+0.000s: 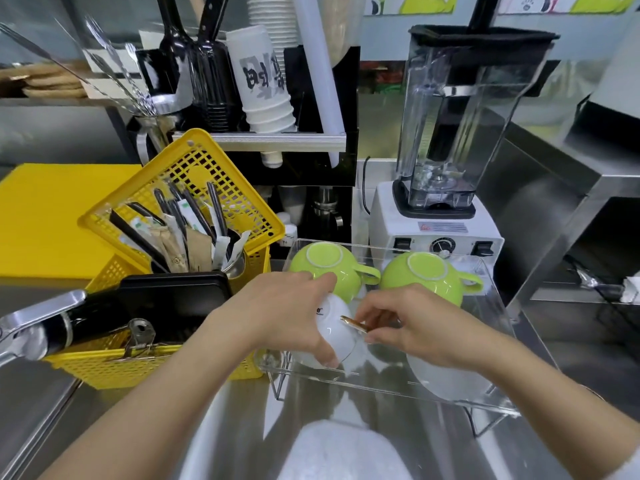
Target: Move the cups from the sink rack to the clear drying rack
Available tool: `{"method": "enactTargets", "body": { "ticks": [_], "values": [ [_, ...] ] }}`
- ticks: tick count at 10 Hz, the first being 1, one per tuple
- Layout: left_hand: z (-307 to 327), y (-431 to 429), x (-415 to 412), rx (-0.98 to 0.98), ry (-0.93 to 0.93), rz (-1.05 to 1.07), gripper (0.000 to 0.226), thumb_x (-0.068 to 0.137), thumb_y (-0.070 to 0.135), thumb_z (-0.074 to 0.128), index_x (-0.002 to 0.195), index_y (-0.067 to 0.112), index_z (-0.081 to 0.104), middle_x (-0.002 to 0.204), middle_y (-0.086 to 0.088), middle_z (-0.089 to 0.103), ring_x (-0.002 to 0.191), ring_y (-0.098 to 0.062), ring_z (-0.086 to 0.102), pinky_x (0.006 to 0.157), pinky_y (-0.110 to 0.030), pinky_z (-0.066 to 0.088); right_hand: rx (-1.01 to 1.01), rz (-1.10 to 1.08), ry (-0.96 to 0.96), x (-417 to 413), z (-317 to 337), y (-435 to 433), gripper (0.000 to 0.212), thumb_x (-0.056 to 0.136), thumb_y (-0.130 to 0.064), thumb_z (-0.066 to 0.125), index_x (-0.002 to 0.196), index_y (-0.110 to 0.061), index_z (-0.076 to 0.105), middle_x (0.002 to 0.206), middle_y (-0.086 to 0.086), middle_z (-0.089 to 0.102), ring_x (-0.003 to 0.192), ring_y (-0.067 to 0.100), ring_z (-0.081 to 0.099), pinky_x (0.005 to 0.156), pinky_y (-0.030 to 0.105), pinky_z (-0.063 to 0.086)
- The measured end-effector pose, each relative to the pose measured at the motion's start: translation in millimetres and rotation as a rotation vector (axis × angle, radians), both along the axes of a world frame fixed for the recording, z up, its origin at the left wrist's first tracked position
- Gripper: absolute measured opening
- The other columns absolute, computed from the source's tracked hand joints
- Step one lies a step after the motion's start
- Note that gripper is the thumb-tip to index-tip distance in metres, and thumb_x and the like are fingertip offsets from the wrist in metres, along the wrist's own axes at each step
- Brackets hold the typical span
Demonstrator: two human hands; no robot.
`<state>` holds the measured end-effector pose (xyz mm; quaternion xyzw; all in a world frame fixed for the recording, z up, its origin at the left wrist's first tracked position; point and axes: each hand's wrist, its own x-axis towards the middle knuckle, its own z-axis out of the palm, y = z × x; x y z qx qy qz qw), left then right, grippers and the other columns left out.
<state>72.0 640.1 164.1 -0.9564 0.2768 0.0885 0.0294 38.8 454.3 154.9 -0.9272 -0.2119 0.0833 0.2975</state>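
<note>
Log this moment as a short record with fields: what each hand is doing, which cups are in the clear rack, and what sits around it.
left hand: gripping a white cup, tilted, over the clear drying rack
right hand: pinching that cup's gold-edged handle
cups in rack: two green cups, upside down, left and right
behind rack: blender
left of rack: yellow basket

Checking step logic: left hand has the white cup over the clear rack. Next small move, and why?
Probably lower the white cup rim-down onto the clear drying rack and let go. The left hand holds it tilted over the rack's near-left corner, just in front of two green cups already upside down; the right hand pinches its gold handle.
</note>
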Motion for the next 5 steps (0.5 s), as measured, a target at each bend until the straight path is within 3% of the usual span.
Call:
{"method": "enactTargets", "body": {
  "ticks": [1, 3, 4, 5],
  "values": [
    [-5, -2, 1, 0.007, 0.013, -0.009, 0.076, 0.054, 0.069, 0.068, 0.106, 0.023, 0.039, 0.097, 0.002, 0.056, 0.084, -0.025, 0.053, 0.059, -0.034, 0.032, -0.085, 0.011, 0.008, 0, 1, 2, 0.009, 0.080, -0.017, 0.067, 0.088, -0.018, 0.064, 0.080, -0.007, 0.065, 0.075, 0.010, 0.058, 0.077, 0.032, 0.050],
    [-13, -4, 1, 0.022, -0.025, -0.032, 0.082, 0.053, 0.074, 0.065, 0.113, 0.022, 0.042, 0.101, 0.001, 0.057, 0.095, -0.025, 0.054, 0.066, -0.034, 0.034, -0.286, 0.046, -0.026, 1, -2, 7, 0.014, 0.082, -0.022, 0.063, 0.095, -0.017, 0.060, 0.096, 0.001, 0.070, 0.087, 0.021, 0.059, 0.076, 0.036, 0.048],
    [-16, -6, 0, 0.032, -0.010, -0.018, 0.082, 0.056, 0.076, 0.062, 0.113, 0.023, 0.040, 0.092, 0.003, 0.049, 0.096, -0.024, 0.052, 0.067, -0.034, 0.031, -0.340, 0.052, -0.055, 2, -6, 7, 0.016, 0.084, -0.024, 0.061, 0.097, -0.016, 0.058, 0.097, 0.003, 0.068, 0.089, 0.025, 0.059, 0.073, 0.036, 0.047],
    [-13, -6, -1, 0.051, 0.017, 0.004, 0.082, 0.058, 0.080, 0.057, 0.117, 0.025, 0.038, 0.098, 0.003, 0.052, 0.102, -0.024, 0.054, 0.071, -0.034, 0.035, -0.367, 0.069, -0.093, 0, -4, 7, 0.020, 0.086, -0.029, 0.057, 0.101, -0.017, 0.055, 0.099, 0.002, 0.065, 0.085, 0.024, 0.054, 0.067, 0.033, 0.039]
  ]
}}
